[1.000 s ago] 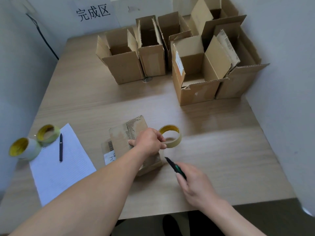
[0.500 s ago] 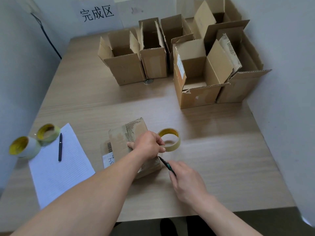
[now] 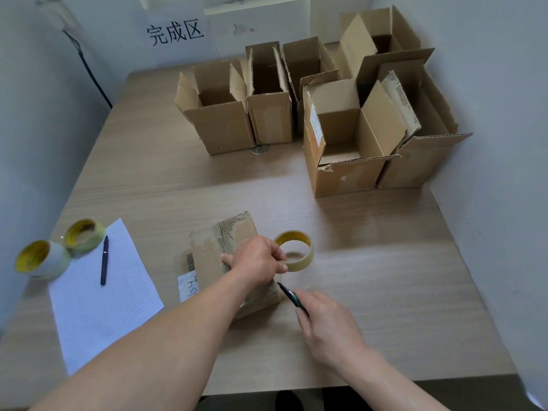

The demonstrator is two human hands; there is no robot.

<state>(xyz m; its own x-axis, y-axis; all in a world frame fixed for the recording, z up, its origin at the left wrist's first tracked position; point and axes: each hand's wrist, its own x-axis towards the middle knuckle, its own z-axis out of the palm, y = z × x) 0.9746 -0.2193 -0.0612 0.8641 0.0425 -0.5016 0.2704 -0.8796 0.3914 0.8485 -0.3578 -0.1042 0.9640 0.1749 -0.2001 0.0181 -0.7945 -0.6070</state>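
Fingers [image 3: 278, 253] of the left hand [image 3: 256, 259] pinch the tape roll [image 3: 298, 256], a beige ring with a yellow core at lower centre, just right of a worn brown box [image 3: 216, 250]. Below, the right hand [image 3: 326, 327] grips a dark cutter [image 3: 289, 293], its tip at the box's edge.

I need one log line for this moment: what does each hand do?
left hand: grips tape roll beside small cardboard box | right hand: holds cutter, tip close to left hand
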